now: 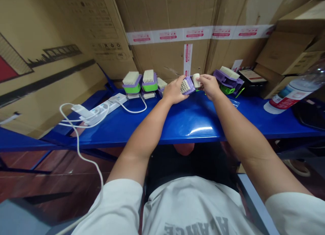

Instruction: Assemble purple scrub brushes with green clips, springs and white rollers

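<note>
My left hand (174, 90) grips a purple brush (188, 85) with its pale bristles facing me. My right hand (208, 87) holds the brush's other end, with its fingers on a small white piece (196, 80) at that end. Behind my left hand stand several green-and-purple brushes (132, 83) in a row, bristles up; the last is partly hidden by my hand. To the right of my right hand, another purple brush (228, 77) lies tilted over a green part (226, 90).
The blue metal shelf (177, 123) runs across the view, with a white power strip (106, 106) and white cables at the left. A black box (251, 81) and a plastic bottle (294, 89) stand at the right. Cardboard boxes (172, 25) form the back.
</note>
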Tool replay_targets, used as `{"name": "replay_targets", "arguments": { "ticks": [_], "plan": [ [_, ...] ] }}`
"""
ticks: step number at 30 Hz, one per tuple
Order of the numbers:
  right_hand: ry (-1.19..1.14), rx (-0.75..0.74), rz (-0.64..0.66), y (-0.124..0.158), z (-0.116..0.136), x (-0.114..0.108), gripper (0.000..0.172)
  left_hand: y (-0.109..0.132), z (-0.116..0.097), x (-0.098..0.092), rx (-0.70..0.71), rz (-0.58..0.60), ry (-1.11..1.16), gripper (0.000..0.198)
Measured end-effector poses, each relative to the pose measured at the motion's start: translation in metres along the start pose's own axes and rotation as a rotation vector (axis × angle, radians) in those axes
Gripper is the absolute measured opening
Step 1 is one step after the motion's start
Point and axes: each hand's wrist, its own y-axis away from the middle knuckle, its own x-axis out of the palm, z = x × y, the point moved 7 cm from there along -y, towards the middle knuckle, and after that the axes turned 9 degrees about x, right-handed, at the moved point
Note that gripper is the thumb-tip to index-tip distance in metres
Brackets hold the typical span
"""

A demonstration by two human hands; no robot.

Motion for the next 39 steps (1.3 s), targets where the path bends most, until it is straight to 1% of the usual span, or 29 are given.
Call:
{"name": "replay_targets", "arguments": {
  "ticks": [9,14,16,19,22,25,32,39],
  "plan": [
    [0.049,-0.064,0.118,0.001,-0.002,0.005,0.040,0.001,0.000,-0.002,-0.019,-0.011,-0.011,0.094],
    [0.109,-0.107,0.147,0.002,-0.004,0.008,0.046,0.001,-0.001,-0.001,-0.030,0.002,-0.043,0.090],
    [0.127,-0.127,0.166,0.004,-0.004,0.009,0.053,0.001,0.000,-0.001,-0.030,-0.001,-0.047,0.090],
    [0.145,-0.079,0.180,0.007,-0.008,0.009,0.063,0.001,0.001,0.000,-0.028,-0.003,-0.047,0.090],
    [0.136,0.031,0.200,0.009,-0.014,0.009,0.064,0.001,0.001,0.000,-0.024,0.004,-0.060,0.090],
    [0.101,0.099,0.218,0.009,-0.017,0.010,0.061,0.001,0.000,0.001,-0.010,0.022,-0.091,0.089],
    [0.082,0.135,0.254,0.008,-0.015,0.007,0.053,0.002,-0.006,0.003,0.025,0.037,-0.119,0.088],
    [0.061,0.168,0.279,0.010,-0.016,0.005,0.054,0.002,-0.009,0.005,0.036,0.047,-0.130,0.091]
  ]
}}
